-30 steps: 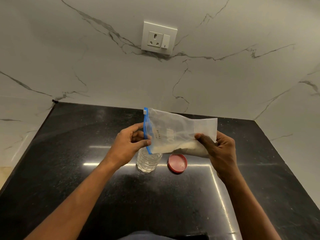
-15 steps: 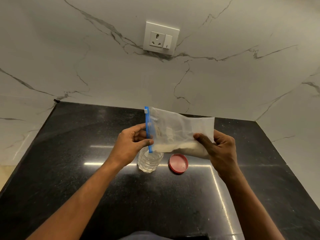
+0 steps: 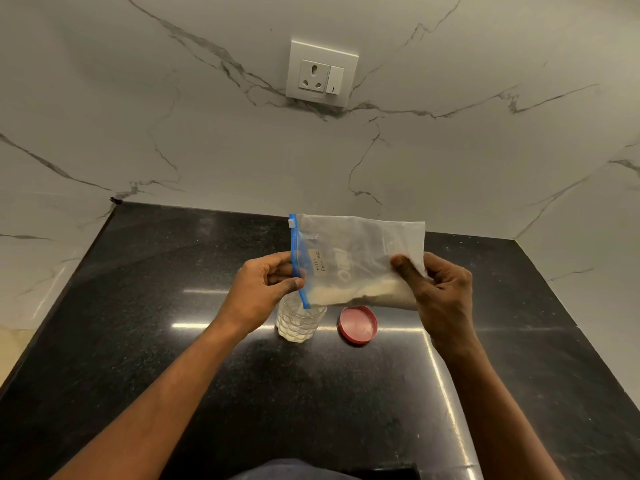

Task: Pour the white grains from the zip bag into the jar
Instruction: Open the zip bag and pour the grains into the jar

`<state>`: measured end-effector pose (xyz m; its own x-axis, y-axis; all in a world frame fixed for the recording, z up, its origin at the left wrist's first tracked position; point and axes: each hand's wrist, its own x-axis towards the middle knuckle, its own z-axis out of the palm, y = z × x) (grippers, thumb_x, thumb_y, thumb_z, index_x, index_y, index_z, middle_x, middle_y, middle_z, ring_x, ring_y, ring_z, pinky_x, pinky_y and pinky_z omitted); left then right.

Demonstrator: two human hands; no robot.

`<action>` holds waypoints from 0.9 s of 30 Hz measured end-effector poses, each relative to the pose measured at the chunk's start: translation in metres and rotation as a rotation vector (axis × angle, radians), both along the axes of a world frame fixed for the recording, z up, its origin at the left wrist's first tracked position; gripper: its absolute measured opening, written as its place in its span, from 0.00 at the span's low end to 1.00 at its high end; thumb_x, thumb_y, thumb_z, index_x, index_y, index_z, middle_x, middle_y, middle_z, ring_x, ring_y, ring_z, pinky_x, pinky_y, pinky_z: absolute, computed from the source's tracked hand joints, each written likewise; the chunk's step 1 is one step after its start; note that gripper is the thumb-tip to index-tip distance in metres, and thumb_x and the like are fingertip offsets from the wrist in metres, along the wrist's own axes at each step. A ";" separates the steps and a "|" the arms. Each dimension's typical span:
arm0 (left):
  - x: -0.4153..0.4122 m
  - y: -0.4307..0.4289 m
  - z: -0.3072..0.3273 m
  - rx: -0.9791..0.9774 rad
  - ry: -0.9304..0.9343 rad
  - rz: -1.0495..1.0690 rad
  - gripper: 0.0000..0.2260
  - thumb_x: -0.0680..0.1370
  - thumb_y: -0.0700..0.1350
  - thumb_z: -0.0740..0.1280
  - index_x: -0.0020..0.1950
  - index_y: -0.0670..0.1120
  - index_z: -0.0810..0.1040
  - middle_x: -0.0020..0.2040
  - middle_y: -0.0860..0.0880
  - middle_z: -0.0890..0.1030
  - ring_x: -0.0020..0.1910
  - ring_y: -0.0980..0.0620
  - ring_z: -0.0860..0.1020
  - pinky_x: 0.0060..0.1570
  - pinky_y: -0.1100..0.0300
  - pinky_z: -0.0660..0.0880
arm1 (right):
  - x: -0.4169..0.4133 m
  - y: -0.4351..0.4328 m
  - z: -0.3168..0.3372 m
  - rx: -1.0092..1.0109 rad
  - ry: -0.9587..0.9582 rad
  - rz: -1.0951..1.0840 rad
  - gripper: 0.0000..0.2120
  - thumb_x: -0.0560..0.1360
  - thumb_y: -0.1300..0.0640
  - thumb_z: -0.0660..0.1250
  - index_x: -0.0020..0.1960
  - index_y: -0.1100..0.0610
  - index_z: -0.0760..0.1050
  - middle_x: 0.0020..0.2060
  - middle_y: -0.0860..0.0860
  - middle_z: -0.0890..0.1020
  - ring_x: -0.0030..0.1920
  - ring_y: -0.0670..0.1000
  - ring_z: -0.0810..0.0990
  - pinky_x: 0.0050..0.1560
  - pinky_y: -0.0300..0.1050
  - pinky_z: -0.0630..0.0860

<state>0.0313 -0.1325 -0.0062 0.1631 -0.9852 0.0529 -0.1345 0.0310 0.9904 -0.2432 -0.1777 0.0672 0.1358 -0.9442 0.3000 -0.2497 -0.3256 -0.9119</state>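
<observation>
The clear plastic zip bag [image 3: 360, 244] hangs above the clear ribbed jar [image 3: 298, 325] on the black stone counter [image 3: 138, 341] — the round red lid [image 3: 357, 325] lies just right of it.

black speckled counter [image 3: 145, 341] | white veined marble walls [image 3: 138, 116] | wall socket [image 3: 321, 74]

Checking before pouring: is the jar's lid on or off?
Off. The red lid lies on the counter beside the jar.
</observation>
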 end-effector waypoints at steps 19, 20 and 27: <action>-0.002 0.001 0.001 -0.027 0.025 0.026 0.19 0.78 0.33 0.74 0.68 0.45 0.81 0.57 0.51 0.88 0.57 0.56 0.87 0.53 0.64 0.83 | 0.005 -0.003 0.004 -0.014 -0.034 -0.002 0.06 0.76 0.50 0.73 0.46 0.53 0.83 0.43 0.51 0.87 0.42 0.52 0.87 0.38 0.43 0.84; -0.002 0.001 0.001 -0.022 0.027 0.024 0.19 0.78 0.33 0.74 0.68 0.45 0.81 0.57 0.52 0.88 0.56 0.57 0.87 0.52 0.64 0.83 | 0.005 -0.004 0.003 0.000 -0.024 0.013 0.09 0.76 0.50 0.73 0.47 0.56 0.83 0.44 0.54 0.86 0.43 0.54 0.87 0.39 0.47 0.85; 0.001 0.003 -0.001 0.001 0.046 -0.002 0.19 0.78 0.33 0.74 0.66 0.48 0.82 0.54 0.53 0.89 0.56 0.57 0.87 0.53 0.63 0.84 | 0.005 -0.005 0.008 -0.005 0.039 0.041 0.19 0.76 0.50 0.71 0.50 0.68 0.80 0.46 0.59 0.85 0.45 0.58 0.86 0.43 0.57 0.86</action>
<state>0.0320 -0.1298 -0.0075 0.1629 -0.9857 0.0439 -0.0885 0.0298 0.9956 -0.2379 -0.1825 0.0750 0.1857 -0.9361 0.2986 -0.2719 -0.3410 -0.8999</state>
